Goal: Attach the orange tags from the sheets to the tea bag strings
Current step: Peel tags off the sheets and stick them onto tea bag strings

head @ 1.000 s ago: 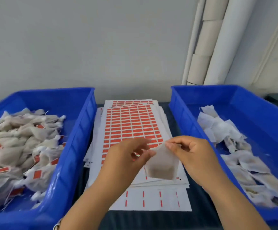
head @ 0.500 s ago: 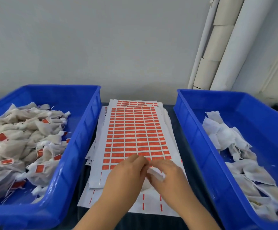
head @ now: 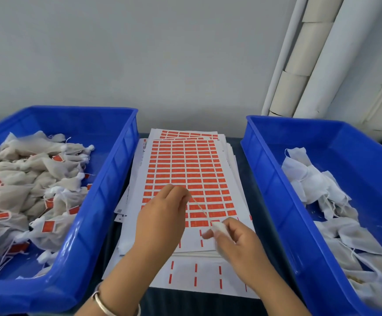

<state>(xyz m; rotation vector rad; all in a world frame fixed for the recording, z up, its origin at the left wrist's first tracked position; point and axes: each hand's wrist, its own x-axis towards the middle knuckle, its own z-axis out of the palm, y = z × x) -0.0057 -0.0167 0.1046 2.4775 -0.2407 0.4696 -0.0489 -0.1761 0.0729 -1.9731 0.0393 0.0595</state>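
A stack of white sheets [head: 185, 172] printed with rows of orange tags lies between two blue bins. Over its near part, my left hand [head: 162, 220] pinches the far end of a thin string [head: 200, 208], which runs taut down to my right hand [head: 235, 242]. My right hand grips the gathered white top of a tea bag [head: 218, 227]; the bag's body is hidden under the hand.
The left blue bin [head: 99, 201] holds several tea bags with orange tags on them. The right blue bin [head: 274, 201] holds several white tea bags without tags. White pipes [head: 299, 65] lean against the wall at the back right. A bracelet sits on my left wrist.
My hands have drawn apart: the left one has moved up and away, stretching the string out from the tea bag that the right hand holds. The bag was hanging open in view a second ago.
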